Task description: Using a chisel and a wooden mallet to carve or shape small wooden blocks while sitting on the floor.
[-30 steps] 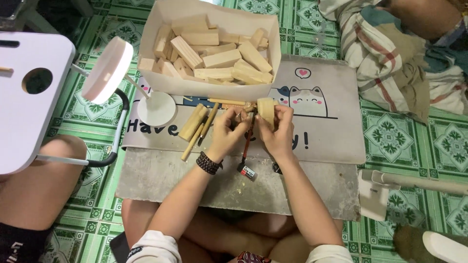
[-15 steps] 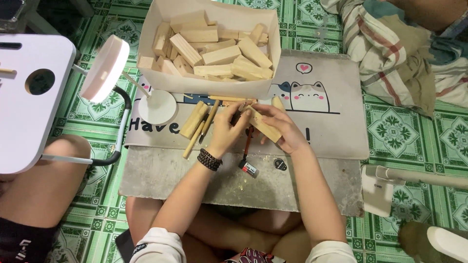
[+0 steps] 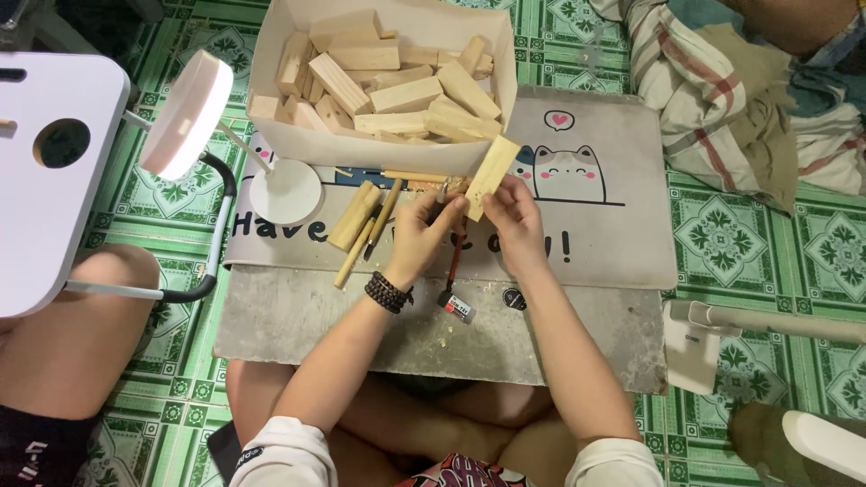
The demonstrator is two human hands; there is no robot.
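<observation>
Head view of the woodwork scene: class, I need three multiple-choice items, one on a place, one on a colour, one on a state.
1. Where is the cardboard box of wood blocks?
A. beyond the hands
B. on the person's lap
C. on the white table

2. What colour is the beaded wristband?
A. red
B. black
C. yellow

3. What does the right hand hold?
A. nothing
B. the lamp
C. a wooden block

Answers: 1 A, it sits at the mat's far edge; 2 B, dark beads on the left wrist; 3 C, fingers grip the block.
</observation>
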